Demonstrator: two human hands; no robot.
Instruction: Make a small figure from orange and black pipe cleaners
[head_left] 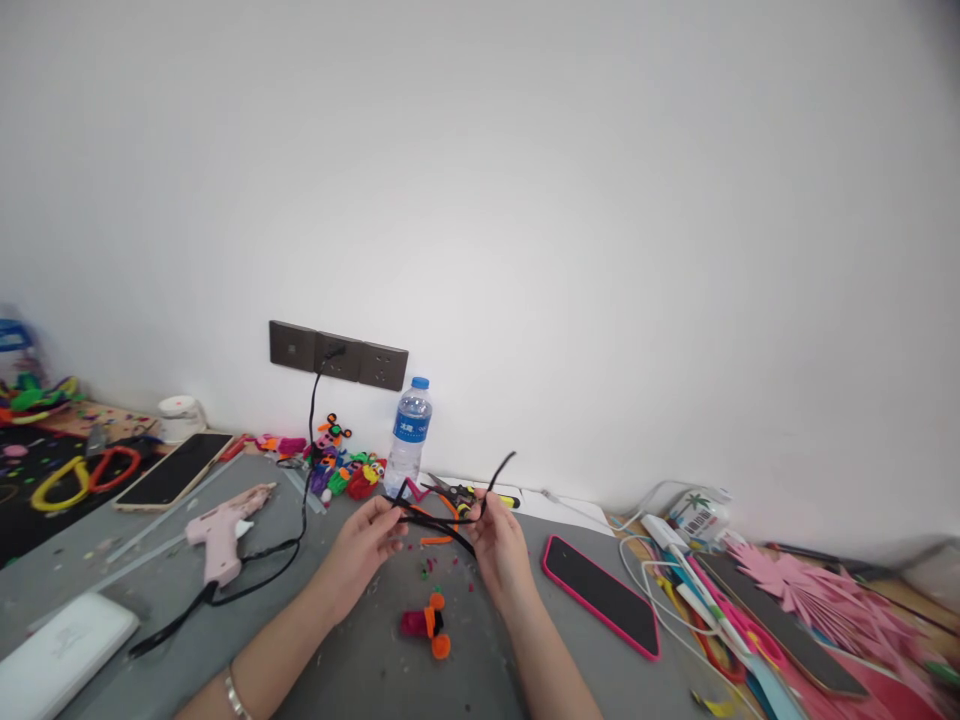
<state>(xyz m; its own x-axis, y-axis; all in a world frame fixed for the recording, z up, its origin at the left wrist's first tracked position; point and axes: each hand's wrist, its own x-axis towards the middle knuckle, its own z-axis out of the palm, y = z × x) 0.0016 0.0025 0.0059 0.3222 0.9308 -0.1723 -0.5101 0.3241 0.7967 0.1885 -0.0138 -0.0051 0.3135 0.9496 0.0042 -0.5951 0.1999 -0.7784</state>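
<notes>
Several black pipe cleaners (439, 521) stretch between my hands above the grey mat. My left hand (366, 550) pinches their left ends, thumb and fingertips together. At the other side my right hand (501, 550) grips them, and one end sticks up past its fingers. Below the hands lies a small magenta figure with orange pompom-like ends (427, 624). Just behind the fingers are black-and-yellow cutters (454, 495), partly covered, and a bent orange pipe cleaner (439, 541).
A water bottle (409, 435) stands by the wall near several colourful pipe-cleaner figures (345, 470). To the left are a pink glue gun (223, 545) with its cord, a phone (176, 470) and a white power bank (67, 655). A pink-cased phone (600, 597) and paper pieces (817, 600) lie right.
</notes>
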